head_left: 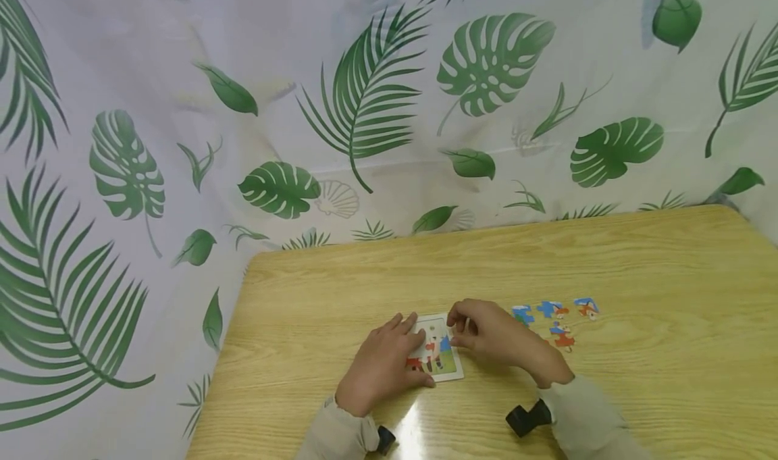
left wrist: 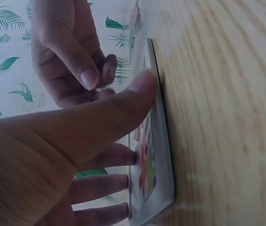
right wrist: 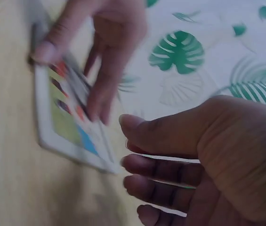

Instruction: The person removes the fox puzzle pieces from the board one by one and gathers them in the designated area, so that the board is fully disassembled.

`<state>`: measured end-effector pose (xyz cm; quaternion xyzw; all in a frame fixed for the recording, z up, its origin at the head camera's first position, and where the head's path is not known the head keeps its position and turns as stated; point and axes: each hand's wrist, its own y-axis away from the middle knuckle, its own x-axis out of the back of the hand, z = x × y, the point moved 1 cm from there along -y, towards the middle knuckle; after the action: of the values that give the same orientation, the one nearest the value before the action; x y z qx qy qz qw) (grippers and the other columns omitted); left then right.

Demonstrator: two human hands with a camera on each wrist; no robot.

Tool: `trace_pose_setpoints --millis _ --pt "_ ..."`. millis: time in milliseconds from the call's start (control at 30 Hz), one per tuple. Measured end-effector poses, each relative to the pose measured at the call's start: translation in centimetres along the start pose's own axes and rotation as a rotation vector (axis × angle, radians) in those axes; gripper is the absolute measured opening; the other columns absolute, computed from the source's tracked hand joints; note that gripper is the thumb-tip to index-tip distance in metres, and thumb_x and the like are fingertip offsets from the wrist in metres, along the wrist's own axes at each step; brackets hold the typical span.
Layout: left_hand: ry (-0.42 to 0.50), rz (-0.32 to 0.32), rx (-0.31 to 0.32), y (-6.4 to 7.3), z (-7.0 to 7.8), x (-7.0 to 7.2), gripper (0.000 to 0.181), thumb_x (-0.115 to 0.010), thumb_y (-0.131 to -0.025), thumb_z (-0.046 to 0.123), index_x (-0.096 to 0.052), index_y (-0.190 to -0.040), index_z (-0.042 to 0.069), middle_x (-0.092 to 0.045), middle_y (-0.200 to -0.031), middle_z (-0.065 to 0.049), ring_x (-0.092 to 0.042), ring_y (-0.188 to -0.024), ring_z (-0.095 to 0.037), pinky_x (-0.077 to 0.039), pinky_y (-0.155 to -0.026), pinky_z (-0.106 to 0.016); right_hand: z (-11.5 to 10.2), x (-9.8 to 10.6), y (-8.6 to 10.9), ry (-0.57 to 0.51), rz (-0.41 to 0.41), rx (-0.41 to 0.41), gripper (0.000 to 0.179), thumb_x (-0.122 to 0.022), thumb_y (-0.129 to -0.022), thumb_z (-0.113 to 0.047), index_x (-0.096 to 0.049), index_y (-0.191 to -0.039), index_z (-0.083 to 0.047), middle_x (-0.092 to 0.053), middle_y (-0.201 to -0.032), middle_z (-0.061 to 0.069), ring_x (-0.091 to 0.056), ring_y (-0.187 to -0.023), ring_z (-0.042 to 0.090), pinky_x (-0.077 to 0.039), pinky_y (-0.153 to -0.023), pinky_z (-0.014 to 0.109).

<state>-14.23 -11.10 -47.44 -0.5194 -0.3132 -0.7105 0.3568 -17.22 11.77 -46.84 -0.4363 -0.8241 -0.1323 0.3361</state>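
Note:
A small jigsaw puzzle board with a white border lies on the table, partly filled with a picture in red, blue and green. My left hand rests across its left side, thumb at the near edge and fingers spread over the picture. In the left wrist view the left thumb touches the border. My right hand is by the board's right edge, its fingers loosely bent. In the right wrist view no piece shows between the right thumb and fingers; the fingertips stand just off the board.
Several loose jigsaw pieces lie right of the board, among them a blue and orange one, a corner-like one and a red one. A leaf-patterned cloth stands behind the wooden table. Black wrist devices sit at the sleeves.

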Motion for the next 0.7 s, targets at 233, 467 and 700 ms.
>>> trace_pose_setpoints --millis 233,467,700 --pt "-0.044 0.014 -0.01 0.1 0.0 -0.1 0.077 -0.082 -0.08 0.059 -0.066 -0.141 0.014 -0.048 -0.156 -0.012 -0.048 -0.142 -0.035 -0.047 -0.106 -0.053 -0.4 -1.9 -0.7 0.054 -0.067 0.006 0.026 -0.077 -0.092 -0.005 -0.067 -0.115 -0.001 -0.058 -0.101 0.005 -0.049 -0.081 0.013 -0.045 -0.071 0.029" --pt "-0.062 0.009 0.001 0.0 0.0 -0.3 0.077 -0.081 -0.08 0.061 -0.066 -0.141 0.017 -0.048 -0.157 -0.01 -0.047 -0.143 -0.033 -0.047 -0.106 -0.053 -0.2 -2.6 -0.5 0.054 -0.068 -0.021 0.022 -0.077 -0.092 -0.005 -0.066 -0.111 -0.002 -0.055 -0.102 0.004 -0.049 -0.08 0.013 -0.046 -0.07 0.028" --pt "-0.059 0.024 0.002 -0.1 0.0 -0.3 0.078 -0.082 -0.079 0.06 -0.066 -0.142 0.016 -0.049 -0.156 -0.011 -0.048 -0.142 -0.034 -0.049 -0.103 -0.055 -0.9 -3.0 -0.7 0.1 -0.081 -0.036 0.024 -0.074 -0.093 0.001 -0.061 -0.113 -0.004 -0.05 -0.105 0.005 -0.05 -0.082 0.013 -0.048 -0.072 0.03"
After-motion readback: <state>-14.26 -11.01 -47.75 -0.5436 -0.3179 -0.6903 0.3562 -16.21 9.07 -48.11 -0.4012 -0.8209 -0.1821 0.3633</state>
